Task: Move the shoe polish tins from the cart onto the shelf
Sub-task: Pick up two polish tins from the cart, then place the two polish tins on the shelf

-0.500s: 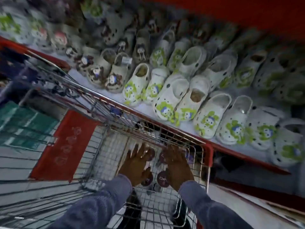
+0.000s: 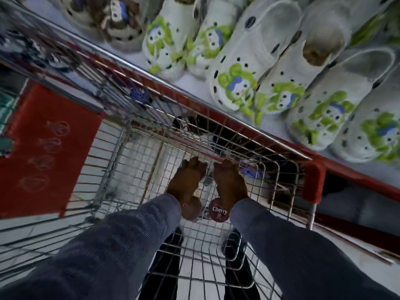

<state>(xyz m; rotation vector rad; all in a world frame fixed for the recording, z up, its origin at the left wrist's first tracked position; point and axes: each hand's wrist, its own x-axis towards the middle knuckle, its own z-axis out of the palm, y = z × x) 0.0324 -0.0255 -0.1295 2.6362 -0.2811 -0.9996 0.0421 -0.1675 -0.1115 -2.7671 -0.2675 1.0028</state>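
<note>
Head view: a wire cart (image 2: 279,169) was seen from above, pushed against a red-edged shelf (image 2: 281,128).
Left hand (image 2: 186,182): reached down into the basket, palm down, fingers curled at the tips; whether anything was gripped could not be told.
Right hand (image 2: 229,182): lowered beside the left, fingers bent downward; grip likewise could not be told.
Shoe polish tin (image 2: 219,211): a round dark-red tin was noted lying flat on the basket floor, just beside the right wrist, lid facing up, the word "Cherry" legible. Being round, no long axis was noted; the lettering ran roughly left to right.
Second tin (image 2: 192,207): a brownish disc was noted under the left wrist, too blurred for detail.
Shelf contents: white clogs (image 2: 236,68) with green and blue figures were set in rows, toes towards the cart.
Sleeves (image 2: 129,234): blue-grey, on both arms.
</note>
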